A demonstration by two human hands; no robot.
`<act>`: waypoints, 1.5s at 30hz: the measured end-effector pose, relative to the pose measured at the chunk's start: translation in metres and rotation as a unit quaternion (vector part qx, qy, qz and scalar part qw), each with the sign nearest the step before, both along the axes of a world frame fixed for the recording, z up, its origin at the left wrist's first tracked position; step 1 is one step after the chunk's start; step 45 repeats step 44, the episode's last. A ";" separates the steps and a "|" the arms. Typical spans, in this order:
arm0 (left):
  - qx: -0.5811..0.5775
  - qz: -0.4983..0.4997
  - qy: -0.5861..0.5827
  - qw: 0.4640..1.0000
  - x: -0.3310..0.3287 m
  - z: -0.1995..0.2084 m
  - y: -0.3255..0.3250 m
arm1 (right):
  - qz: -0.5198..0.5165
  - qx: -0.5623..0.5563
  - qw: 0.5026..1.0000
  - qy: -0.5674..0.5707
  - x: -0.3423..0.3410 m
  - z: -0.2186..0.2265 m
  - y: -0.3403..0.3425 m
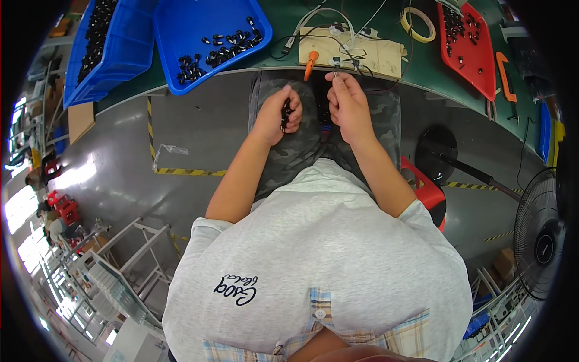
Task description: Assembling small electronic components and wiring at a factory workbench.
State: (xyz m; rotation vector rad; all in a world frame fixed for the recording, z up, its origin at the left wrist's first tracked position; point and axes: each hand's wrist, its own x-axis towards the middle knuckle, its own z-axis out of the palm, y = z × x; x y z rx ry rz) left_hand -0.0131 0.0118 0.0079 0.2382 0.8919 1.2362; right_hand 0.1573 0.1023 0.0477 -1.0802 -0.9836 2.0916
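Observation:
My left hand [276,119] is curled around several small black parts [285,114] above my lap; their exact kind is too small to make out. At the front edge of a pale wooden board [386,53], my right hand [351,111] pinches a small black part with a shiny end [336,68] between thumb and forefinger. This part sits upright against the board, among thin black wires. Just left of my right fingertips, an orange clamp handle [311,64] sticks out over the table edge.
On the green table [280,63], a blue tray [172,42] and a blue bin [129,48] hold many small black parts. A red tray [482,66] holds more. Yellow tape roll [417,25], orange tool [504,75] and white cables lie around. A fan [543,241] stands at right.

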 end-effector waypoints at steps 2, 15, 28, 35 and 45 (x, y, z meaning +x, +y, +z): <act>0.020 0.008 -0.036 0.999 -0.005 0.000 -0.001 | -0.018 0.001 1.000 0.022 -0.002 -0.003 0.006; 0.018 0.032 -0.042 0.998 -0.006 0.010 0.000 | -0.027 -0.139 0.983 0.114 -0.003 0.012 0.008; 0.010 -0.003 0.021 1.000 -0.003 0.012 -0.001 | -0.023 -0.122 0.985 0.122 -0.002 0.011 0.008; 0.011 0.002 0.021 1.000 -0.004 0.016 -0.002 | 0.002 -0.092 0.993 0.068 0.012 0.008 0.006; 0.011 0.027 0.072 0.997 0.004 0.015 0.002 | 0.069 0.256 0.954 -0.141 0.007 -0.053 -0.012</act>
